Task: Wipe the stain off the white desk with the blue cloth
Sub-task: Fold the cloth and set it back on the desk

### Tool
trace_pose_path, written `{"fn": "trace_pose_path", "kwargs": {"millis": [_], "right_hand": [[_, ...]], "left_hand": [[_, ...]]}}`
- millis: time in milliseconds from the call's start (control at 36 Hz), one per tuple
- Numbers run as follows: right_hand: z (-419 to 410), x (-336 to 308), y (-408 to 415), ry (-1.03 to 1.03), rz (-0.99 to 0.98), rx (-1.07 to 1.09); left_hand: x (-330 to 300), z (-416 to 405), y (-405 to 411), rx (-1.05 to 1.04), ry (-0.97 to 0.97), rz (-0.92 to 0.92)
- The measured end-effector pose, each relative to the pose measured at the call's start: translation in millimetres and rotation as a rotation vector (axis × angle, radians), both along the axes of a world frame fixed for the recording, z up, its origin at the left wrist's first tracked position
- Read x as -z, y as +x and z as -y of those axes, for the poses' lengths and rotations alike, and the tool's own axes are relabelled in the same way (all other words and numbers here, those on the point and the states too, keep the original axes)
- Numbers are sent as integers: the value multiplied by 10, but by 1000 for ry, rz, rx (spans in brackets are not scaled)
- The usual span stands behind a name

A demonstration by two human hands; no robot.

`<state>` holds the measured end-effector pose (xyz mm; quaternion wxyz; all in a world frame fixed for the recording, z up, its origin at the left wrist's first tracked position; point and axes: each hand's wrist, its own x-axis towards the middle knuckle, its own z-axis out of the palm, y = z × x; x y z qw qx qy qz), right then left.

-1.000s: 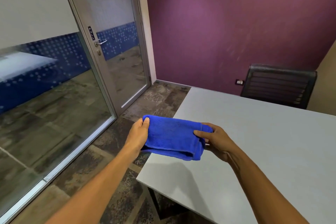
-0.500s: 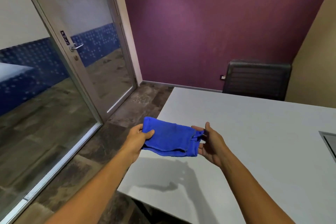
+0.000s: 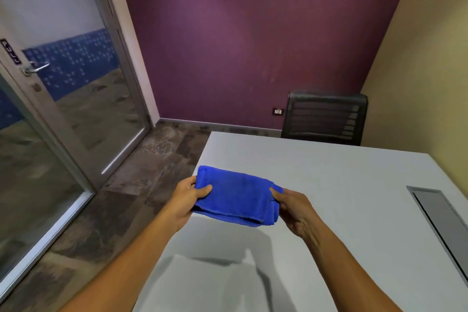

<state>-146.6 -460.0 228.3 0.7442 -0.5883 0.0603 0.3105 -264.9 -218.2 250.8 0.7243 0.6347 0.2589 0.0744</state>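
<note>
A folded blue cloth (image 3: 235, 195) hangs in the air above the left edge of the white desk (image 3: 336, 185). My left hand (image 3: 187, 197) grips its left end, thumb on top. My right hand (image 3: 293, 206) pinches its right end, where the folded layers show. The cloth casts a shadow on the desk below. No stain shows on the visible desk surface.
A grey cable tray (image 3: 445, 223) is set into the desk at the right. A black mesh chair (image 3: 325, 118) stands behind the desk's far edge against the purple wall. A glass door (image 3: 76, 88) with a handle is at the left, over dark tiled floor.
The view has swung right and the cable tray has come further into view. Both hands have kept hold of the cloth, which is now more neatly folded and over the desk's edge.
</note>
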Motion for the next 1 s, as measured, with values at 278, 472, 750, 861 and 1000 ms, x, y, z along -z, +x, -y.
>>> {"fn": "trace_pose_path", "kwargs": {"millis": [278, 472, 750, 861, 1000], "right_hand": [[-770, 264, 565, -245, 73, 223], [-1321, 525, 948, -336, 92, 362], [-1819, 838, 1374, -562, 289, 186], [-1951, 957, 1580, -593, 209, 304], [-2109, 1191, 1869, -681, 193, 285]], "left_hand": [[263, -454, 746, -32, -33, -78], [437, -798, 1252, -93, 2, -155], [756, -1317, 1885, -79, 29, -231], [1005, -1482, 2093, -61, 14, -267], [1395, -1594, 2400, 18, 99, -329]]}}
